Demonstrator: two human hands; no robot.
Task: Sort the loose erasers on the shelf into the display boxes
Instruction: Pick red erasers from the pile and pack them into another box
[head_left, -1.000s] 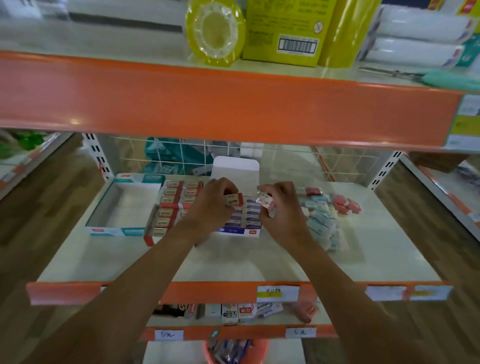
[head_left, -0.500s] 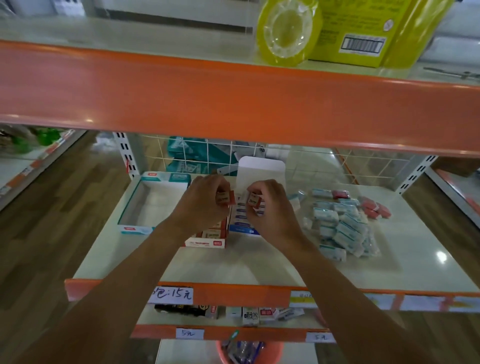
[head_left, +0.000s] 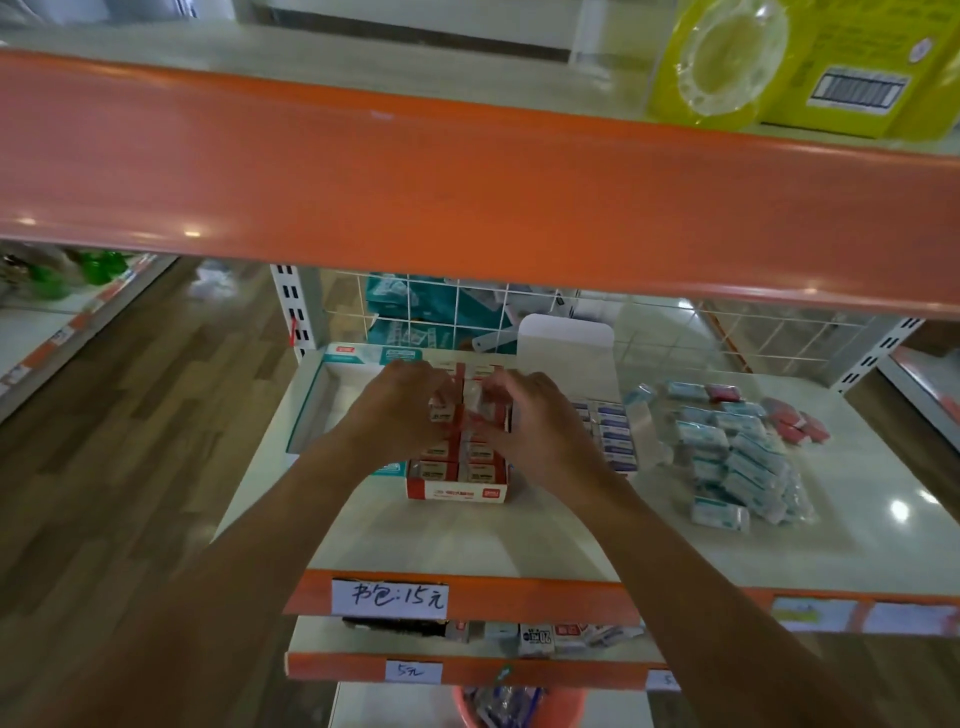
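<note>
Both hands are over the red box, which stands on the shelf right under them, full of red-and-white erasers in two rows. The left hand has its fingers curled, and at their tips it pinches one small eraser with a red end, low over the back half of the box. The right hand is just beside it, the fingertips of the two hands almost touching. Its fingers are also bent, but they are blurred, so I cannot tell if they hold something or only touch the erasers in the box.

Just right of the right hand stands the blue box with blue-labelled erasers. Further right of this hand, well apart from it, lie the loose erasers in a heap of pale blue-green wrappers, with some pink erasers behind them. To the left of the left hand, partly hidden by it, is a green-edged box with a white inside.

Half a second before, the right hand was above the blue box and clearly pinched an eraser; now it is over the red box. Both hands are also lower and nearer to the erasers in the box than before. The heap of loose erasers looks the same.
</note>
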